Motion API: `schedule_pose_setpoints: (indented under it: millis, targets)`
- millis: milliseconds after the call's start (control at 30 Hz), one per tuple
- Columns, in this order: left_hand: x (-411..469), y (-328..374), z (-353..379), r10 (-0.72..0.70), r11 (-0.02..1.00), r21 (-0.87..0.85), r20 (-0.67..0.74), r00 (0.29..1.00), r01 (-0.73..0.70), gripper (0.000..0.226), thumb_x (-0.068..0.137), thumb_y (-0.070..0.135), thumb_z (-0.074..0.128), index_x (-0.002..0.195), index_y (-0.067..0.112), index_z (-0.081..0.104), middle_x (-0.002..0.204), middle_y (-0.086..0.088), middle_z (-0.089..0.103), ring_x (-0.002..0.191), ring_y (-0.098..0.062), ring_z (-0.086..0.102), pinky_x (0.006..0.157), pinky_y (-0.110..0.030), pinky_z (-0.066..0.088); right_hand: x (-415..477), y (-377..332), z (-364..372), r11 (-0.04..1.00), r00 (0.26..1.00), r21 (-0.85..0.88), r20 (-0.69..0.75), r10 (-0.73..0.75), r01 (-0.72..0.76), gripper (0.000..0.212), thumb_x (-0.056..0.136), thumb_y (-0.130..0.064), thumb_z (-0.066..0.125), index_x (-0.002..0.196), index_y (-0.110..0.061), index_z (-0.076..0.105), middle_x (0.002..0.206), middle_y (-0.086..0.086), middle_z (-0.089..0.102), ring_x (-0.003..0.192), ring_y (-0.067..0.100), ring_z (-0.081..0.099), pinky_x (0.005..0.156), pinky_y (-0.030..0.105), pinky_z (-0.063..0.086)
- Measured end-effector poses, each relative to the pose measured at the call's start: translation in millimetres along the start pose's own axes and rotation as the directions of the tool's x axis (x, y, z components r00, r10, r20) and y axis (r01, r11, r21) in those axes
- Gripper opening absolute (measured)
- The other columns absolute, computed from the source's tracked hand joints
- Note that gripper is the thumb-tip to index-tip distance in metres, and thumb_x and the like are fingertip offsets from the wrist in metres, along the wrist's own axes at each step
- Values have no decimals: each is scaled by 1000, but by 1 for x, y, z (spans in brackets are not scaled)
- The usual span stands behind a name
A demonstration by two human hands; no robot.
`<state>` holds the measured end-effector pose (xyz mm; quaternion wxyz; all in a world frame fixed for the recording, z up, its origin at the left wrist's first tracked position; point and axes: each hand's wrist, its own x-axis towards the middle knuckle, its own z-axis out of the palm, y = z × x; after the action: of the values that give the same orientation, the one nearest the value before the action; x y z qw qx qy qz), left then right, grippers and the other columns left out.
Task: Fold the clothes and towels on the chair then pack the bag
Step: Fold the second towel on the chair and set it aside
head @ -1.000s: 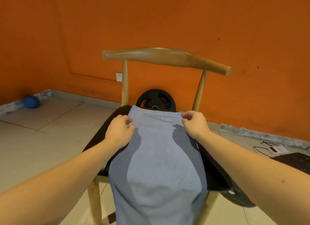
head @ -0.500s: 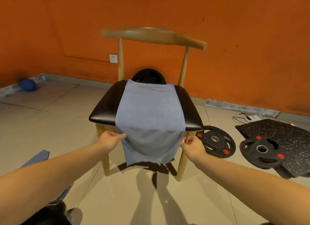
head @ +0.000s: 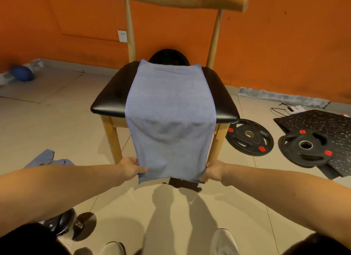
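One towel [head: 169,110], grey-blue with a fine, matte pile and stitched side hems, lies lengthwise over the chair [head: 106,100]. Its far end rests flat at the back of the seat; a faint line of printed lettering runs across that end. Its near half drapes past the seat's front edge and hangs toward the floor, with soft rounded folds just below the edge.

Left hand [head: 131,167] pinches the towel's lower left corner, fingers closed on the hem. Right hand [head: 212,170] grips the lower right corner the same way. Both forearms are bare and extend from the bottom corners of the view.

Chair seat: black, smooth, glossy padding with rounded edges. Frame: pale wood, round tapered legs and spindles, a curved top rail.

Behind the seat, a black weight disc [head: 168,56] stands against the orange wall. Two more plates [head: 248,137] lie flat on the beige tile floor to the right, black with red labels; the farther one [head: 305,148] overlaps a speckled black mat [head: 319,121].

To the left, a blue-grey cloth item [head: 47,158] lies on the floor. A blue ball [head: 21,73] sits near the wall. White shoes [head: 224,241] show at the bottom edge.
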<state>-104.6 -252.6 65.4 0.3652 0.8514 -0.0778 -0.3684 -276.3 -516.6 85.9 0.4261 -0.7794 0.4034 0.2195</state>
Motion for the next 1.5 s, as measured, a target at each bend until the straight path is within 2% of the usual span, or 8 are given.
schedule_pose_setpoints:
  millis: [167,300,633,800,900,1000,1233,1500]
  targets:
    - [-3,-19,9,-91,990,122,118,989,77,9,95,12,62,101,7,67,85,-9,66,69,-22,57,61,-30,47,3,19,14,992,988,17,95,121,-123,48,93,-13,69,138,-8,53,130,7,57,109,23,52,92,38,40]
    - [-14,-15,8,-155,985,105,161,975,139,22,104,13,43,110,8,63,70,-8,69,62,-20,69,69,-34,60,-4,17,11,977,989,157,70,133,-143,14,101,-9,51,110,-3,61,86,10,63,74,23,63,85,44,58]
    - [-45,25,-37,-135,958,-232,141,981,165,17,98,7,65,104,-9,62,66,-16,64,62,-24,65,58,-33,64,-44,-6,-34,845,979,525,-203,11,100,16,101,-20,64,96,-9,54,80,13,62,48,13,53,44,21,46]
    - [-71,54,-64,7,959,-280,-152,988,-50,16,95,0,66,98,8,52,81,-22,70,60,-27,69,56,-34,61,-75,-14,-63,668,975,712,-134,-176,218,16,102,-18,62,106,-4,68,89,12,66,59,10,57,51,17,49]
    - [-91,71,-75,181,913,-305,-287,941,-269,13,93,2,69,103,5,61,101,-18,68,88,-34,70,67,-36,59,-92,-18,-76,528,944,812,-80,-321,249,33,99,6,46,122,-1,68,119,16,69,95,22,66,72,22,57]
    - [-105,84,-85,292,855,-334,-318,902,-395,11,96,6,66,106,6,71,109,-13,69,103,-30,66,77,-34,57,-107,-21,-89,583,889,704,-155,-430,405,51,91,21,44,125,-9,69,125,14,69,116,30,68,89,31,60]
    - [-122,105,-99,520,844,44,-317,793,-535,39,92,-8,65,118,20,68,121,1,64,117,-22,57,73,-26,59,-125,-34,-105,643,757,418,-478,-446,642,21,92,-10,72,113,-7,73,105,16,75,89,27,75,81,31,62]
    - [-139,137,-122,696,718,383,-392,601,-581,13,96,16,70,103,26,68,97,7,69,92,-14,68,84,-30,59,-141,-76,-126,648,547,107,-649,-529,754,11,98,-28,68,93,-20,75,110,-4,71,104,15,64,91,34,50]
